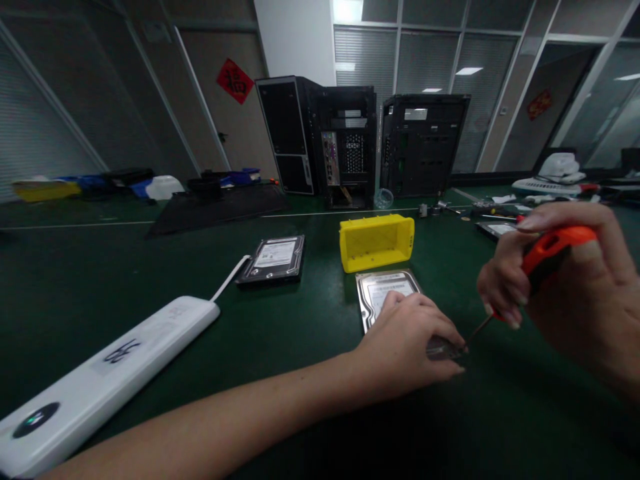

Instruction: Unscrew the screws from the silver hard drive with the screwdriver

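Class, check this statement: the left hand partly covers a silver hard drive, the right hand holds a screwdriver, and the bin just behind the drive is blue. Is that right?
Not quite: the bin is yellow, not blue, as the head view shows. The left hand does partly cover a silver hard drive, and the right hand holds a screwdriver.
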Tool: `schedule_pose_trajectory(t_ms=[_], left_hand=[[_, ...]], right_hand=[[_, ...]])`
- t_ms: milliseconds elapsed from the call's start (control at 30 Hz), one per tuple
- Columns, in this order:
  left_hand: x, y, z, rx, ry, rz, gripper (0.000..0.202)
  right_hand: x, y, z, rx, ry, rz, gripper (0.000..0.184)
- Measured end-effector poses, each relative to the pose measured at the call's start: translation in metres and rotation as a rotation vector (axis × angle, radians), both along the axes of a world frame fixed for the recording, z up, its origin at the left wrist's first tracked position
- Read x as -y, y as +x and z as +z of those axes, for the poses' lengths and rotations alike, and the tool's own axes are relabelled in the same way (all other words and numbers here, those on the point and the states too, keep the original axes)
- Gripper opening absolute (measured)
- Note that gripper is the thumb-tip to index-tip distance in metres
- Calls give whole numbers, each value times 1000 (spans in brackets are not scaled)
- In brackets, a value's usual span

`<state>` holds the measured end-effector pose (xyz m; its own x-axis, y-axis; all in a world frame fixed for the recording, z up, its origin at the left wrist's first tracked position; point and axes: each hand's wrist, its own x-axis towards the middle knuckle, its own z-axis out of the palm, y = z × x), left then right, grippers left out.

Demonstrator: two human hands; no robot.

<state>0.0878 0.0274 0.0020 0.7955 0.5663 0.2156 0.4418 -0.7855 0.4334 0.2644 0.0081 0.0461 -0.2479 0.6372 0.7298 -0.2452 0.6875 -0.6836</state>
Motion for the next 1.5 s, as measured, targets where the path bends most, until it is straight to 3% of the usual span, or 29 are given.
schedule_pose_trajectory(t_ms=[167, 500, 767, 1000, 1500], left_hand=[[0, 0, 0, -1, -1, 2, 18], [1, 0, 2, -21, -14, 12, 17], [1, 0, 2, -13, -13, 11, 18], [1, 0, 1, -10, -13, 4, 18], [2, 0, 2, -27, -13, 20, 19]], right_hand=[[2, -3, 1, -6, -90, 31, 28], [-2, 0, 0, -4, -41, -55, 15], [-1, -4, -5, -34, -9, -103, 36], [1, -5, -4, -39, -56, -17, 26], [3, -5, 2, -18, -62, -42, 15]])
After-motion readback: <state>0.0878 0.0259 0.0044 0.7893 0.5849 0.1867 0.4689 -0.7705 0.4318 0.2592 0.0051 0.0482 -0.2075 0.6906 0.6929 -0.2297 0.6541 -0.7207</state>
